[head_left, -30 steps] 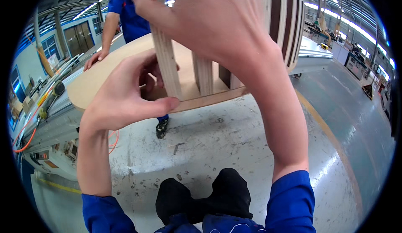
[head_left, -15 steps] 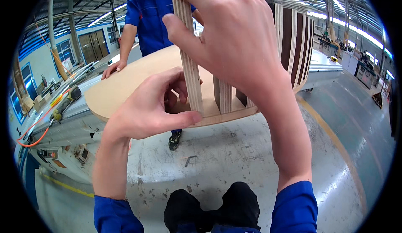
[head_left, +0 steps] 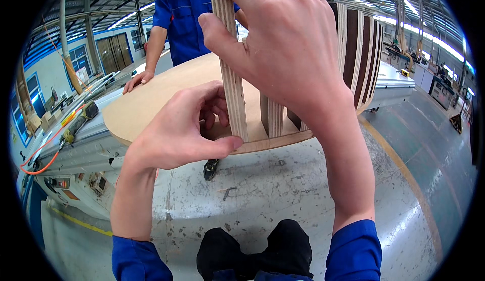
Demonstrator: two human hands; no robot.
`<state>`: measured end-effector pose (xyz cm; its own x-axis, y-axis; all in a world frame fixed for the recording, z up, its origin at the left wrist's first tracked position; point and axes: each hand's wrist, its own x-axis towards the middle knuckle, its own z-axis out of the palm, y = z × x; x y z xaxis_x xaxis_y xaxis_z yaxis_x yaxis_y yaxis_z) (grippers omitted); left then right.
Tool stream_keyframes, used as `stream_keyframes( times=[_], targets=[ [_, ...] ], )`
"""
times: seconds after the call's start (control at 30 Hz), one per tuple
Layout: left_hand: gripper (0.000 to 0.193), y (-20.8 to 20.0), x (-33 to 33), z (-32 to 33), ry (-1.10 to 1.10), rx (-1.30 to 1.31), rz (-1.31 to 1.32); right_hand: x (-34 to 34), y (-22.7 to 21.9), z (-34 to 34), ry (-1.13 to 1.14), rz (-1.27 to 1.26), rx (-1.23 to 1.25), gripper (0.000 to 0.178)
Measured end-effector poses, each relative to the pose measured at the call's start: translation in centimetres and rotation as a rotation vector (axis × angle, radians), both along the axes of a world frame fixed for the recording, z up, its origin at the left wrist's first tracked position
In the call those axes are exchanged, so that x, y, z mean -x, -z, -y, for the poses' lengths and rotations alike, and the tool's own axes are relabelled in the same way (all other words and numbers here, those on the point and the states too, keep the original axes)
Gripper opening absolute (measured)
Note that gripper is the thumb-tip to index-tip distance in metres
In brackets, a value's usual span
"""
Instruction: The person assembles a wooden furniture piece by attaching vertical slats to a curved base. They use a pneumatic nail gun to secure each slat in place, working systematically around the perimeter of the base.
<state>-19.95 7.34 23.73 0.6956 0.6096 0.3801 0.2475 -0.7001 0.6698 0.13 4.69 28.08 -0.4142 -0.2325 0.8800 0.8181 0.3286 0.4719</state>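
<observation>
An upright plywood strip (head_left: 232, 89) stands on edge at the near rim of a rounded wooden board (head_left: 151, 96). Its layered edge faces me. My right hand (head_left: 283, 43) is closed on the strip's top, thumb on the left side and fingers over the far side. Low down, my left hand (head_left: 182, 122) curls round the strip's foot, its thumb along the board's rim and its fingers partly hidden behind the strip. To the right stands another plywood strip (head_left: 274, 116), with more plywood and dark upright strips (head_left: 356, 53) beyond, partly covered by my right hand.
Across the board a person in blue (head_left: 184, 23) rests one hand (head_left: 139, 81) on its left edge. A metal-sided worktable (head_left: 96, 157) lies beneath, holding a power tool (head_left: 90, 111) and an orange hose (head_left: 48, 167). Grey floor (head_left: 202, 205) shows below.
Both hands keep their hold on the strip, and it remains upright. The strips appear slightly farther right in view; little else differs.
</observation>
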Motion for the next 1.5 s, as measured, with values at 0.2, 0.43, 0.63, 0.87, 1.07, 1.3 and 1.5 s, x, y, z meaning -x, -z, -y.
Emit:
stream_keyframes(
  times=[0.2, 0.43, 0.63, 0.87, 1.07, 1.3, 1.5],
  targets=[
    [0.057, -0.10, 0.03, 0.24, -0.012, 0.003, -0.011, 0.06, 0.05, -0.04, -0.005, -0.001, 0.004, 0.034],
    [0.047, 0.61, -0.43, 0.09, 0.000, -0.085, 0.100, -0.02, 0.17, 0.01, 0.000, 0.002, 0.007, 0.033],
    [0.057, 0.12, -0.13, 0.44, -0.028, -0.027, 0.001, -0.01, 0.23, 0.04, 0.000, 0.004, 0.009, 0.033],
    [0.052, 0.60, -0.19, 0.32, 0.056, 0.085, 0.182, 0.06, 0.18, 0.10, -0.003, 0.005, 0.007, 0.032],
    [0.051, 0.51, -0.30, 0.08, 0.038, 0.023, 0.119, -0.16, 0.17, -0.06, 0.004, 0.002, 0.010, 0.031],
    [0.046, 0.35, -0.29, 0.47, -0.007, -0.071, 0.080, -0.07, 0.14, -0.08, 0.001, 0.002, 0.011, 0.031],
    [0.051, 0.41, -0.19, 0.16, -0.007, -0.069, 0.050, -0.15, 0.07, -0.12, -0.003, 0.003, 0.012, 0.030]
  ],
)
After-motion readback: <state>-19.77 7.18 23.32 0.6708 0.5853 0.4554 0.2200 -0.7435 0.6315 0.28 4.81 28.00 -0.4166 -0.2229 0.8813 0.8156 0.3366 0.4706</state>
